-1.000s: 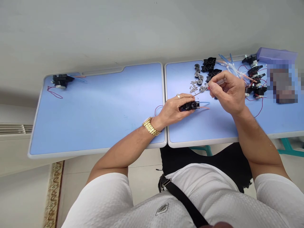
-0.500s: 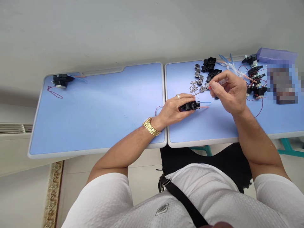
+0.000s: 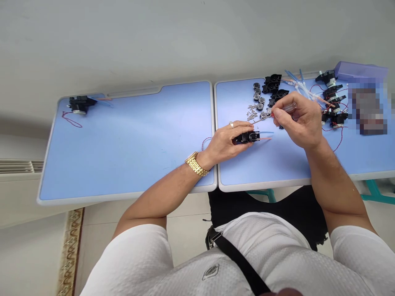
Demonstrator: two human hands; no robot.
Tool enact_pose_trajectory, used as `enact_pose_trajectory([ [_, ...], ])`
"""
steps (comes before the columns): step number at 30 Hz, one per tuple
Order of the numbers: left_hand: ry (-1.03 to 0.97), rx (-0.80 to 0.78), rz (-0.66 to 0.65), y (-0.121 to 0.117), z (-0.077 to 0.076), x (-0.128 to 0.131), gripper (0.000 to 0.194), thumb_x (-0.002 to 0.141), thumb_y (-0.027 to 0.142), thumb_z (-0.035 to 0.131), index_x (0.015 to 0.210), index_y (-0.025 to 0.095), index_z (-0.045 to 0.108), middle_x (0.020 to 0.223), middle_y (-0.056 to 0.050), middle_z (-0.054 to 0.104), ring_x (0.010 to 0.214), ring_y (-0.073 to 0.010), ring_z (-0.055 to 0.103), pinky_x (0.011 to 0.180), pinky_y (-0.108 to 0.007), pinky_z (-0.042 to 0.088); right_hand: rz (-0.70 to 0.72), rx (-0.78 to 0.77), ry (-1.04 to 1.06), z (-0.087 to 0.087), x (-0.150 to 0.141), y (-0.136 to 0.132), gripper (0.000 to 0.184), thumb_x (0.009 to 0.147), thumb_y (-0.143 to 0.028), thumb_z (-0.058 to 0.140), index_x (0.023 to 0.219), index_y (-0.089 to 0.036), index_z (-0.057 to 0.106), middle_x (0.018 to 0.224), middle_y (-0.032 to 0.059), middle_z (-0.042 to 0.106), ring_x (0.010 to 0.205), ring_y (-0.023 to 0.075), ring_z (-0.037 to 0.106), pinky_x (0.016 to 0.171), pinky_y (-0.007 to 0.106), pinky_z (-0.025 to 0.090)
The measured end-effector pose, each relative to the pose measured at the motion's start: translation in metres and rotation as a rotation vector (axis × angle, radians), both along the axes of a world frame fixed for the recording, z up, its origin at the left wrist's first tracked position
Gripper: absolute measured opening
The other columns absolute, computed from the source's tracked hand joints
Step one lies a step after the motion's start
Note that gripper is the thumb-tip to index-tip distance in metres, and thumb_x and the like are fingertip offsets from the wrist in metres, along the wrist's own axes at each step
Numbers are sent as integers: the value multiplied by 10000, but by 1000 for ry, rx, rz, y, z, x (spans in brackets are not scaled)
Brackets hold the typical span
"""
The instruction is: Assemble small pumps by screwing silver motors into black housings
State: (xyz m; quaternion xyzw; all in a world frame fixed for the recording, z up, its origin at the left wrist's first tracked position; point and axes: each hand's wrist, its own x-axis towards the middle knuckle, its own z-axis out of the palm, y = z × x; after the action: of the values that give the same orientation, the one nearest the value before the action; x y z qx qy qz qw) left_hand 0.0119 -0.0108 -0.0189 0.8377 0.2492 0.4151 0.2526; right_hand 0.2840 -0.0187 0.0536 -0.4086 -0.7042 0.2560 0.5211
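My left hand [image 3: 227, 142] is closed around a small black plastic pump-like unit [image 3: 249, 137] on the right-hand table. A blue and an orange tube stick out of the unit to the right, and a red wire trails out on the left of the hand. Between the fingers of my right hand [image 3: 298, 119] is a screwdriver [image 3: 289, 108] with a clear handle. Its shaft slants down left, and the tip is near my left fingertips, just above the unit. Whether the tip touches a screw is too small to tell.
Small screws [image 3: 252, 113] lie in a pile beyond my left hand. Several round metallic parts [image 3: 256, 97] and black housings [image 3: 271, 84] sit behind them. Wired black units [image 3: 338, 120] and a purple box [image 3: 359, 71] are farther right. Another black unit [image 3: 81, 104] rests on the left table.
Hardly anything differs. The screwdriver handle and my right hand have shifted very slightly; my left hand keeps its hold on the black unit.
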Motion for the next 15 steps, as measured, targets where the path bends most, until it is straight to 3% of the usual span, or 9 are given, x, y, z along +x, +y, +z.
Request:
enact_pose_trajectory([
  [9, 19, -3, 10, 0, -1, -1, 375, 1084, 329, 892, 1444, 233, 846, 1437, -119, 893, 1376, -258, 863, 1203, -434, 727, -2, -26, 25, 2, -1, 0, 148, 1043, -335, 757, 904, -285, 771, 790, -22, 773, 630, 146, 643, 583, 351, 495],
  [15, 76, -24, 26, 2, 0, -5, 348, 1098, 389, 877, 1415, 247, 854, 1604, -154, 818, 1374, -283, 862, 1107, -442, 753, -23, -14, 59, -1, 0, 1, 220, 1088, -452, 793, 936, -296, 769, 798, -25, 762, 625, 152, 642, 596, 375, 506],
])
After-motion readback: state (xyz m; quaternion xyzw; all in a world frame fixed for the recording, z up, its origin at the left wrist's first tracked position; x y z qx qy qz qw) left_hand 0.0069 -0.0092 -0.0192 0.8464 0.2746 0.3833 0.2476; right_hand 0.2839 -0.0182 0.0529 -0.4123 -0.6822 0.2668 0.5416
